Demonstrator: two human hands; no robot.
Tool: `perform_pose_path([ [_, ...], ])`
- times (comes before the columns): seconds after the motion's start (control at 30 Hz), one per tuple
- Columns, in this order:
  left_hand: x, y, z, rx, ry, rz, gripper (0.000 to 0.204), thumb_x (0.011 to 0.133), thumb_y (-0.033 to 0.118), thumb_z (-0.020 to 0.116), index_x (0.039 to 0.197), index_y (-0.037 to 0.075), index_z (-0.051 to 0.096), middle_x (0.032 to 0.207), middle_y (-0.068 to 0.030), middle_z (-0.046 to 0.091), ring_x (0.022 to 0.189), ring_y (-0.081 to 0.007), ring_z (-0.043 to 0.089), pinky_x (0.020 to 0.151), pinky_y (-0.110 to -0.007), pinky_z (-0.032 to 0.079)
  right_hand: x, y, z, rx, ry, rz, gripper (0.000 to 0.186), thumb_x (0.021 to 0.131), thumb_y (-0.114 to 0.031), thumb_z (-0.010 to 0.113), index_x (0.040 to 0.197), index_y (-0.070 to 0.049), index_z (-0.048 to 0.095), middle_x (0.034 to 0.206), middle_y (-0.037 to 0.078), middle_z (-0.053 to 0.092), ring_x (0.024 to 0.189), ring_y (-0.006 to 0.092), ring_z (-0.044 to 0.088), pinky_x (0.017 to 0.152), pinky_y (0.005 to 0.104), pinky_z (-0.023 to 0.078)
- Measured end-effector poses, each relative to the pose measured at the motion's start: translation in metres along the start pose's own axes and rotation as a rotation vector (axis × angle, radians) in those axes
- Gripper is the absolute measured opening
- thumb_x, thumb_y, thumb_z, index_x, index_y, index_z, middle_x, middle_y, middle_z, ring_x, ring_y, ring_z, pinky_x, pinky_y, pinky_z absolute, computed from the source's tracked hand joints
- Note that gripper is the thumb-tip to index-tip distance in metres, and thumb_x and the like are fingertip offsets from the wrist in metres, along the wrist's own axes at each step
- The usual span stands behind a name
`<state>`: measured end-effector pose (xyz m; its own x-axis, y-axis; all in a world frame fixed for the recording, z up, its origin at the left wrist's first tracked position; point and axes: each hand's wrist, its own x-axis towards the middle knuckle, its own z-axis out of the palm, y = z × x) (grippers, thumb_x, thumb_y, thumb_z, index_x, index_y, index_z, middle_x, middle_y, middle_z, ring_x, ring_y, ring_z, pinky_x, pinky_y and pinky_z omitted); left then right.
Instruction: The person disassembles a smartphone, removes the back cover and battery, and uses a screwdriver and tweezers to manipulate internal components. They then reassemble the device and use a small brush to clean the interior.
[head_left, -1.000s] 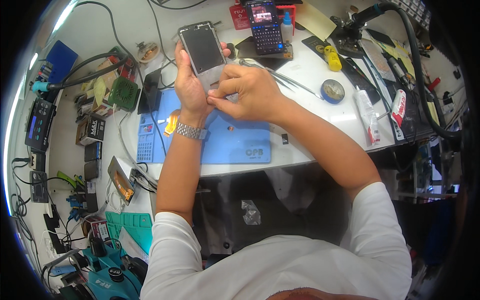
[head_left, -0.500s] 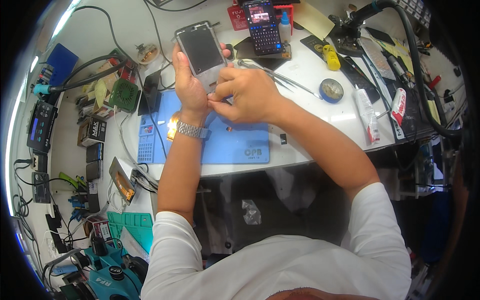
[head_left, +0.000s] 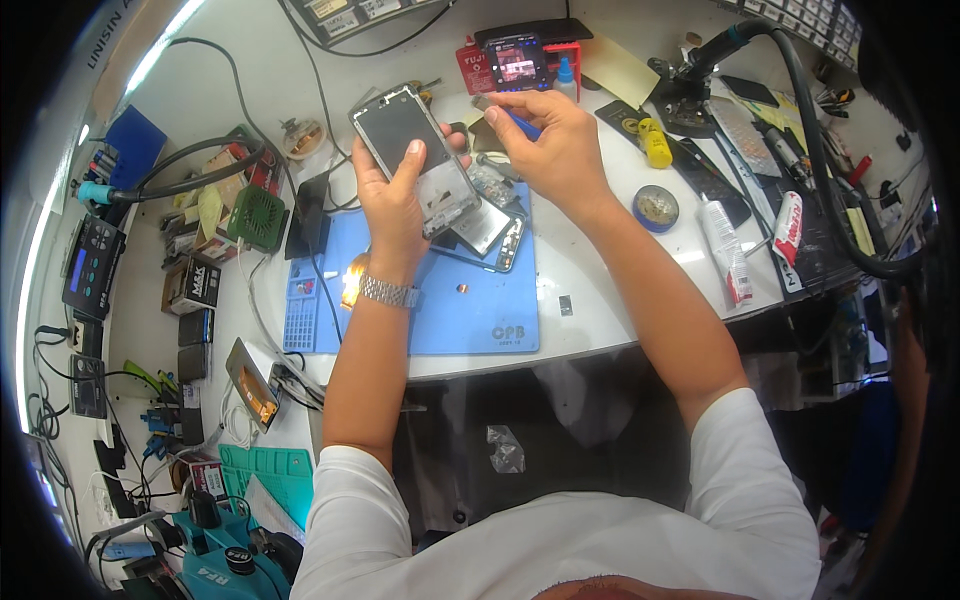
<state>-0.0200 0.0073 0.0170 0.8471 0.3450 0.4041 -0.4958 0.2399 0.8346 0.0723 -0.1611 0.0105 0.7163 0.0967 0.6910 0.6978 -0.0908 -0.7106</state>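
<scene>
Evidently the work sits somewhere in the middle: the phone frame [head_left: 440, 185] is exposed and in the person's left hand [head_left: 395, 210], raised over the blue mat [head_left: 470, 325], its thumb laid on the front and its other fingers wrapped round the far edge. Another phone part [head_left: 511, 246] lies apart on the mat, below the frame, so the pieces look separated but, one would judge, nothing is closed up or finished. The right hand [head_left: 562, 152], well clear of the frame, has thumb and fingers pinched on a blue-handled tool [head_left: 522, 125] (its greyish tip is too small to identify). The frame and left hand cover some of the mat, and the forearm partly hides an orange piece [head_left: 352, 281]. The frame's underside is out of sight, and whether its pale lower section needs more attention cannot be told.
</scene>
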Motion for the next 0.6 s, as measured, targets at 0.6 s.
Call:
perform_pose_path([
  [0.6,-0.012,-0.019,0.001,0.267,-0.132,0.164,0.059,0.107,-0.001,0.066,0.160,0.003,0.039,0.141,-0.0126,0.065,0.126,-0.0190,0.068,0.109,-0.035,0.057,-0.015,-0.004,0.004,-0.137,-0.212,-0.211,0.012,0.084,-0.008,0.071,0.087,0.003,0.071,0.088,0.022,0.071,0.079,0.0423,0.071,0.074,0.0478,0.060],
])
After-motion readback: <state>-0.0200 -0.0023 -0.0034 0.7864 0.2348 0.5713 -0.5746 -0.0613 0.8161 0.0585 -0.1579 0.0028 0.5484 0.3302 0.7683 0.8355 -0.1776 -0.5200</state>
